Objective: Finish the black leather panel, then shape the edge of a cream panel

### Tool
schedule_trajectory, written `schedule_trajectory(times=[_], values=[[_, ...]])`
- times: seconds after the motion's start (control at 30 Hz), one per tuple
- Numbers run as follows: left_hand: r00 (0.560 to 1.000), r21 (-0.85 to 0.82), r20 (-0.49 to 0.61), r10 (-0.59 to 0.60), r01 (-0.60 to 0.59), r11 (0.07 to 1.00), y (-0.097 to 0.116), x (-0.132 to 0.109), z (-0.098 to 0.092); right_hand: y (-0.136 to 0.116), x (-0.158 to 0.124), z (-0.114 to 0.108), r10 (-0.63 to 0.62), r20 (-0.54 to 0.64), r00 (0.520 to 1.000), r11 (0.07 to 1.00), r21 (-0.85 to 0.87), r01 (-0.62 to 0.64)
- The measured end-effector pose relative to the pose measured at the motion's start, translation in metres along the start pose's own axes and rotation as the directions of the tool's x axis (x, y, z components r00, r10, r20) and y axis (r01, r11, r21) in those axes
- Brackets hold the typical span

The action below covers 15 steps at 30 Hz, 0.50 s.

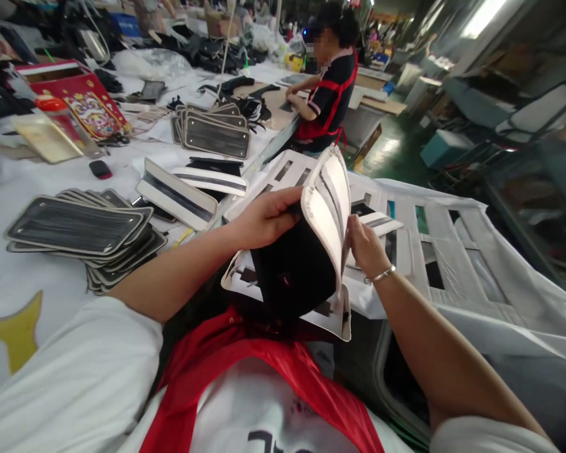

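A black fabric bag piece (292, 264) with a white, grey-striped end panel (330, 204) is held up in front of my chest. My left hand (266, 217) pinches the panel's left edge, its thumb on the black fabric. My right hand (365, 244), with a bracelet at the wrist, grips the panel's right edge; its fingertips are partly hidden behind the panel. Below, a second pale-edged panel (342, 324) shows at the lower end of the black piece. How the black fabric joins it is too dark to tell.
Dark, pale-edged panels (75, 223) are stacked at left, with another stack (217, 133) farther back. White striped pieces (179, 195) lie near my left forearm. A white slotted sheet (446, 242) covers the right surface. A co-worker (332, 82) stands at the table beyond.
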<state>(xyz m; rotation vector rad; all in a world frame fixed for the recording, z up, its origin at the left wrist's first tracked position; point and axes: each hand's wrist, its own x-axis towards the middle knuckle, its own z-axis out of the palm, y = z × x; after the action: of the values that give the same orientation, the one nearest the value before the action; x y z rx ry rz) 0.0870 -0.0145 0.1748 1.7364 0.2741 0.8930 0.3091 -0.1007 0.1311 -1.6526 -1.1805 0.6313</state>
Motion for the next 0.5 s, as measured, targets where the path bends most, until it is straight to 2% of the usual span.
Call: schedule_trajectory(times=[0.1, 0.17, 0.33, 0.4, 0.5], values=[[0.998, 0.106, -0.066, 0.010, -0.003, 0.994, 0.003, -0.003, -0.010, -0.008, 0.005, -0.004, -0.197, -0.070, 0.978, 0.974, -0.132, 0.187], [0.996, 0.249, -0.054, 0.067, -0.051, 0.967, 0.004, -0.006, -0.016, -0.011, 0.007, -0.006, -0.303, -0.102, 0.947, 0.936, -0.221, 0.276], [0.975, 0.600, 0.009, 0.222, -0.183, 0.778, 0.010, -0.002, -0.024, -0.017, 0.014, -0.003, -0.459, -0.184, 0.869, 0.862, -0.330, 0.386], [0.966, 0.675, 0.009, 0.258, -0.196, 0.711, 0.012, 0.002, -0.026, -0.018, 0.017, -0.002, -0.493, -0.191, 0.849, 0.842, -0.351, 0.410], [0.966, 0.716, 0.027, 0.256, -0.197, 0.669, 0.012, 0.005, -0.027, -0.016, 0.019, 0.000, -0.509, -0.188, 0.840, 0.825, -0.386, 0.414]])
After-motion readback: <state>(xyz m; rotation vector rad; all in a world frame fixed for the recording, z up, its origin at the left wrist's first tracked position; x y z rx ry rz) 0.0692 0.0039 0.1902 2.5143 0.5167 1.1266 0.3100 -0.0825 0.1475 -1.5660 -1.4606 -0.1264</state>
